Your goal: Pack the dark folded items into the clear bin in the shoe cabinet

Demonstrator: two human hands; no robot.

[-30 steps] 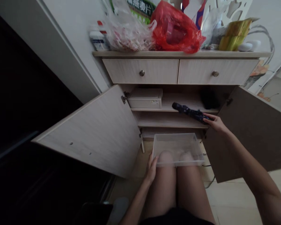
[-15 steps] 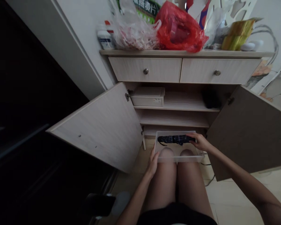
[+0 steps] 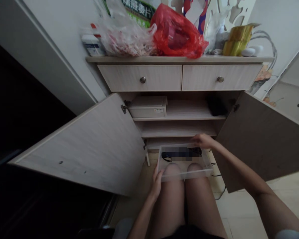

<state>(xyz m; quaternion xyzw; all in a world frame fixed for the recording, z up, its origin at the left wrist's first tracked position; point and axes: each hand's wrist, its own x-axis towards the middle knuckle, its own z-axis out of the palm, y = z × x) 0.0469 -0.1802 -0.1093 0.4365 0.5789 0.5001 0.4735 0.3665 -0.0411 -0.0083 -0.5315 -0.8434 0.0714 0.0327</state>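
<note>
A clear plastic box [image 3: 198,173] rests on the knees, tilted slightly. My left hand [image 3: 156,182] grips its left wall near the front corner. Inside, along the far side, lies a folded dark umbrella [image 3: 196,152] with a wrist loop at its left end; a blocky blur covers much of it. Just above the box's far right rim is my right hand [image 3: 204,141], off the umbrella, its fingers loosely bent and slightly blurred, with nothing seen in them.
Ahead stands a cabinet [image 3: 161,126] with its left door [image 3: 89,142] and right door [image 3: 261,139] swung wide. On its upper shelf are a pale storage box [image 3: 148,112] and a dark item [image 3: 216,107]. A red plastic bag [image 3: 176,36] and other goods crowd the top.
My right hand has let go of the umbrella and moved up to the box's far rim. The umbrella now lies in the box. My left hand keeps its hold; the view has shifted.
</note>
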